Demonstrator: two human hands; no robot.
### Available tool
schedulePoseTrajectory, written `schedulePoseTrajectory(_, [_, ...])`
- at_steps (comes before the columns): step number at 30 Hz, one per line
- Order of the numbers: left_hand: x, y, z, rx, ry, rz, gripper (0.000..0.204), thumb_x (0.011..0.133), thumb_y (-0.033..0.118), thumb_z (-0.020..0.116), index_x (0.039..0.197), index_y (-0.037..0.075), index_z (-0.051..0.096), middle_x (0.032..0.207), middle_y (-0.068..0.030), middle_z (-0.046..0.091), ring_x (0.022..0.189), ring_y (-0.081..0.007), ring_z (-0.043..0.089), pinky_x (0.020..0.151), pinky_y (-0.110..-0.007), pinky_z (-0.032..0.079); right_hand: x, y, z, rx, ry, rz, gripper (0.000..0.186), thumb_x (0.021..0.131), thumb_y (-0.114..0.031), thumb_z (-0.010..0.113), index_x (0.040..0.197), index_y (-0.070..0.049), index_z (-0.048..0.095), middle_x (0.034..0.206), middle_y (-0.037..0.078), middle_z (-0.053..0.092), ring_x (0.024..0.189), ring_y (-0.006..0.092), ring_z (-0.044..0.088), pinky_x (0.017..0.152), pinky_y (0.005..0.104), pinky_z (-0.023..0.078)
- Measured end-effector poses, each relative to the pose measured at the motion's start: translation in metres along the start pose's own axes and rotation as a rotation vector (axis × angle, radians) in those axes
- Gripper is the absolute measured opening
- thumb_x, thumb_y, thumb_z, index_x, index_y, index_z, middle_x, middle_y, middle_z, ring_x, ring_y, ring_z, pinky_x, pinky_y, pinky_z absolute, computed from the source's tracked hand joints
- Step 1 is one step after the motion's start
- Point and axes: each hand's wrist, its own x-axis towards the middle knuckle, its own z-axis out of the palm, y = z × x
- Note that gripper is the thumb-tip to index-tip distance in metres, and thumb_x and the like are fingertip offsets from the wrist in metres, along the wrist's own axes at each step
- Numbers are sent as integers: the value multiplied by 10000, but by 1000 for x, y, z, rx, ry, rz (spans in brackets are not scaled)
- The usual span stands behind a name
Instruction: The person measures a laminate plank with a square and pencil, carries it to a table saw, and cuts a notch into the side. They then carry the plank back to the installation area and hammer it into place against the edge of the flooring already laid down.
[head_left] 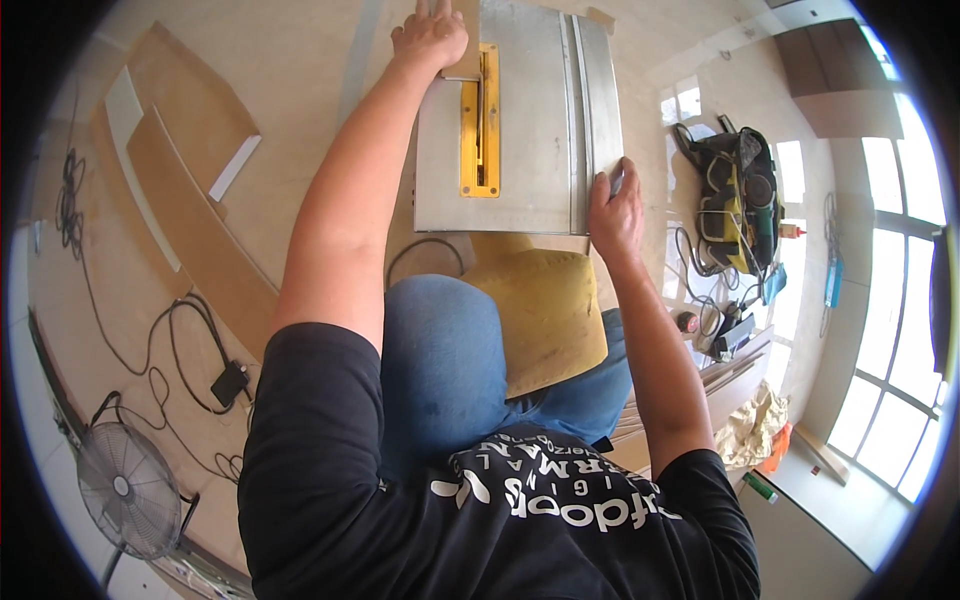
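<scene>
A small table saw with a grey metal top [530, 120] and a yellow blade insert [480, 125] stands on the floor in front of me. My left hand [430, 38] reaches far forward and rests on a thin wooden piece [465, 45] lying by the yellow insert. Its fingers press down on the piece. My right hand [615, 205] grips the near right corner of the saw top, at the end of the metal fence rail [590, 110]. My knees in blue jeans and a yellow cushion [545, 310] lie below the saw.
Long wooden boards [190, 170] lie on the tiled floor at the left, with black cables and a power adapter [228, 382]. A floor fan [128, 490] stands at lower left. A black and yellow tool bag [740, 195] sits at right near windows, with wood offcuts [735, 375].
</scene>
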Motion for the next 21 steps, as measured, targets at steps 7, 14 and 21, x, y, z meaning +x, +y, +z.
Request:
schedulePoseTrajectory(7, [-7,-6,3,3,33,9,604,1064,355,270,1595,75,203,1671,-166,166,1494,-329,302,1208,-477,289,0,-1,0,2,-5,-11,561,988,-336,519,1423,5,424,1349,300,544,1193,470,560,999,493,459])
schedulePoseTrajectory(14, [-20,-2,2,20,11,10,610,1064,360,274,1597,72,197,1667,-182,168,1488,-329,314,1208,-479,288,1,-1,-1,1,-16,17,552,1011,-350,496,1418,17,436,1335,316,558,1236,471,540,1047,475,428])
schedulePoseTrajectory(21, [-32,0,0,28,32,13,604,1061,367,291,1596,97,220,1665,-185,178,1480,-334,327,1193,-488,304,1,2,2,-25,14,-3,555,983,-340,522,1411,4,446,1345,294,554,1190,461,568,1002,487,458])
